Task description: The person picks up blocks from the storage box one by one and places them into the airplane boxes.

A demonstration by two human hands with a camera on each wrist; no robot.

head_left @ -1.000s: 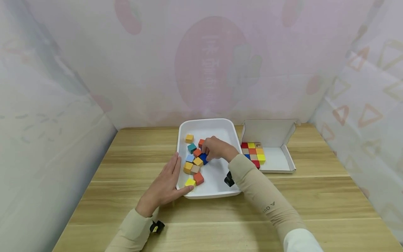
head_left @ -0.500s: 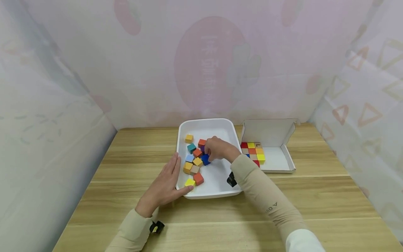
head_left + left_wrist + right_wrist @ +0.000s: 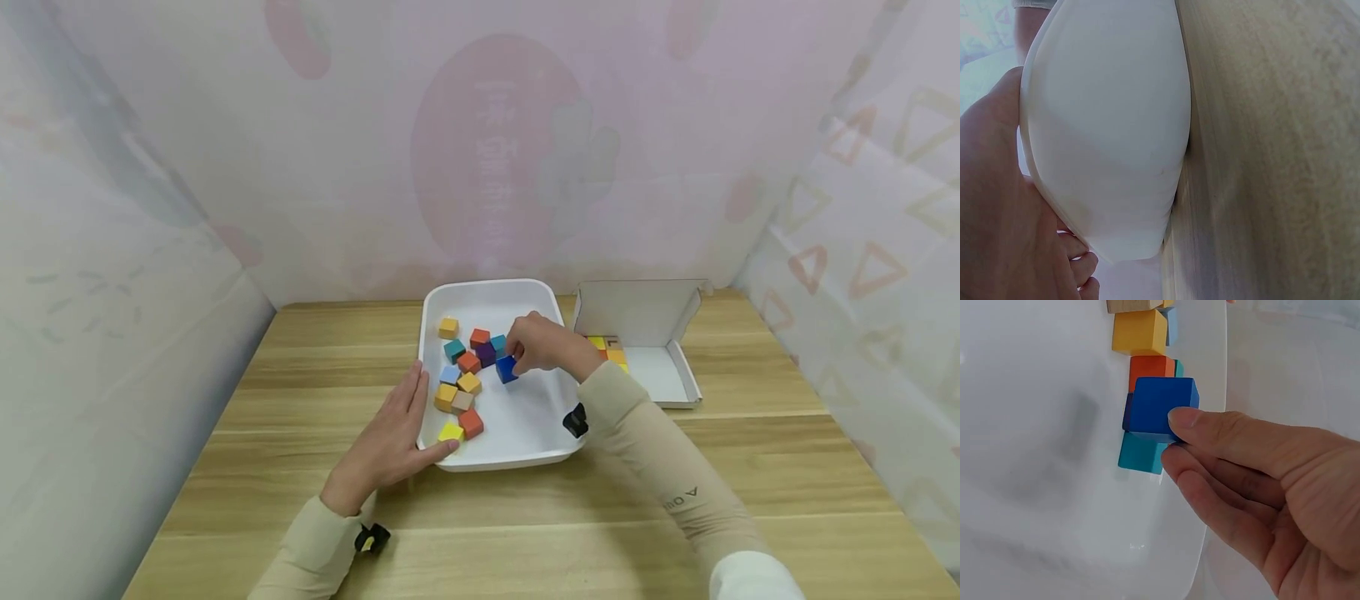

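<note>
The right hand [image 3: 542, 346] pinches a dark blue cube [image 3: 507, 368] between thumb and curled fingers [image 3: 1210, 425], holding it over the floor of the white tray [image 3: 517, 433]; whether it hangs just clear of the floor or touches it cannot be told. Right behind the cube, on the far side from the palm, a purple cube [image 3: 486, 353] and a teal cube [image 3: 498, 342] sit close together, with a red-orange cube [image 3: 480, 337] beside them. Further from the grip, toward the tray's left wall, lies a loose cluster: a teal cube, an orange one, a light blue one, two yellow-orange ones, a tan one, a red one and a yellow one [image 3: 452, 432] at the near corner. A lone yellow-orange cube [image 3: 448, 327] rests at the far left corner.

The left hand [image 3: 390, 442] lies flat with straight fingers against the tray's outer left wall, thumb at the near rim, gripping nothing.

Beyond the right wrist stands an open white cardboard box [image 3: 660, 367], lid up, holding a tight block of coloured cubes [image 3: 609, 348] in its left part, mostly hidden by the hand.
</note>
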